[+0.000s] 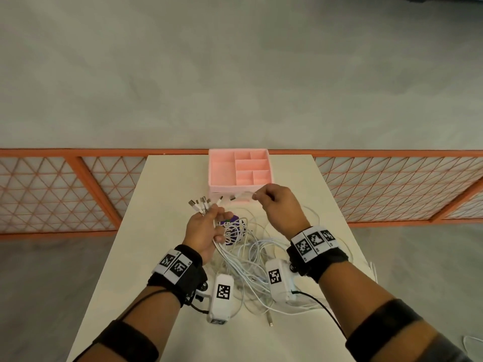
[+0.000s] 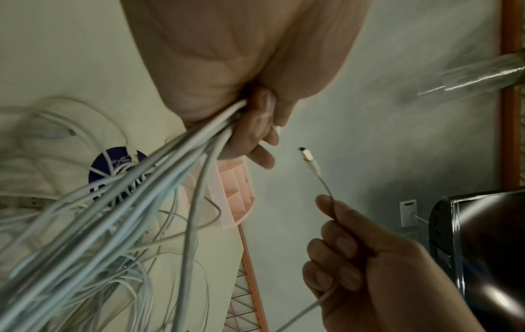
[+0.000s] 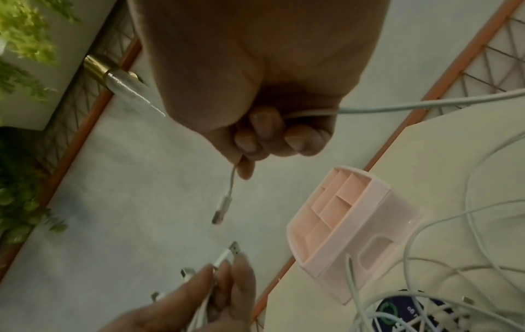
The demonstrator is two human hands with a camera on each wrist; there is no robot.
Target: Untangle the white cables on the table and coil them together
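**Plug ends gathered in the left hand, one more on its way over**

The table (image 1: 167, 257) carries the bulk of the job: a loose heap of white cables (image 1: 251, 259) sprawled across its near-middle part, between the two forearms, with strands trailing off toward the right edge. They look light, thin and limp, so I judge they will slide and snag on one another rather than hold any shape; pulling hard at a knot would only tighten it. The sensible place to hold them is just behind the stiff plug ends, where there is something firm to pinch.

A pink organiser box (image 1: 239, 173) stands at the far edge, behind both hands. A small purple-labelled item (image 1: 231, 229) lies under the heap; what it is I cannot tell.

The left hand (image 1: 206, 231) is curled round a bundle of cables, their plugs fanning out past its far side, the strands dropping from its palm into the heap. The right hand (image 1: 279, 205), lifted just in front of the box, pinches a single cable end (image 2: 308, 158), its plug pointing left toward the bundle, near but not touching.
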